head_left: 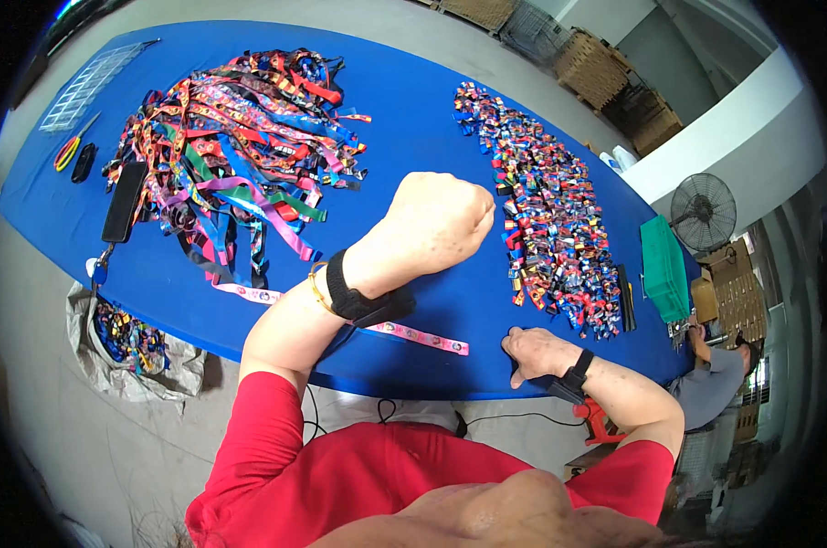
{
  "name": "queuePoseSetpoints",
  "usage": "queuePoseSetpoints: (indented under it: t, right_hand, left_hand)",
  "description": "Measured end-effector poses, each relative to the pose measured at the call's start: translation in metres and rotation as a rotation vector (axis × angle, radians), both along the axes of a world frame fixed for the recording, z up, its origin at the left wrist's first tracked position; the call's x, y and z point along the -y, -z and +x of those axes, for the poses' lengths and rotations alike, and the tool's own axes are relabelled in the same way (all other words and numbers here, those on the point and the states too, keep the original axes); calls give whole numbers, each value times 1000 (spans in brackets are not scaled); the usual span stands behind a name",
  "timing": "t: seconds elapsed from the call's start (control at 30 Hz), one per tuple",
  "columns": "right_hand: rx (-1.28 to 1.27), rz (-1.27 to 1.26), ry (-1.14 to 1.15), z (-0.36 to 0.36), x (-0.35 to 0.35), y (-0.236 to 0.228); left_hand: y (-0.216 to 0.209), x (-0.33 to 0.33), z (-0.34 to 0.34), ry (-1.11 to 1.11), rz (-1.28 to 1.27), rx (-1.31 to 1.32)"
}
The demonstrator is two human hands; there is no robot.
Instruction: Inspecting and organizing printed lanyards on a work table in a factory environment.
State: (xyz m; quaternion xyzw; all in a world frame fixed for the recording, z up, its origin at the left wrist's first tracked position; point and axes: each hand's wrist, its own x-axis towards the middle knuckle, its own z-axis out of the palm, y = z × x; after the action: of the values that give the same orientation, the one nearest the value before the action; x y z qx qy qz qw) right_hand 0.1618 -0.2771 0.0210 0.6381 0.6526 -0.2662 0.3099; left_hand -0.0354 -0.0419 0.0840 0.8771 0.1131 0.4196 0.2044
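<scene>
My left hand [436,224] is raised over the middle of the blue table, closed in a fist; its curled fingers face away, so anything in them is hidden. Near the front edge, my right hand [537,354] rests low with thumb and forefinger apart, nothing visible between them. A pink printed lanyard strap [418,337] lies flat below my left forearm, its free end just left of my right hand. Beyond my left arm spreads a large tangled pile of colourful printed straps [240,137]. Right of my left fist lies a long band of small bundled straps [550,210].
At the table's left are a phone [125,201], scissors [69,151] and a white wire rack [94,87]. A sack [80,342] of strap pieces stands on the floor. Rightward are a green crate [664,268], a fan [703,212] and another person [713,388].
</scene>
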Motion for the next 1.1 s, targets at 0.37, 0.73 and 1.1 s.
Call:
queuePoseSetpoints:
  t: [0.37,0.73,1.1]
  right_hand:
    - [18,-1,-85,-4,-7,-1]
    - [41,-7,-82,-3,-5,3]
    - [51,-15,-95,-6,-8,1]
  left_hand:
    - [14,-8,4,-79,191,-117]
    - [15,-8,5,-57,141,-197]
    - [11,-6,5,109,3,-190]
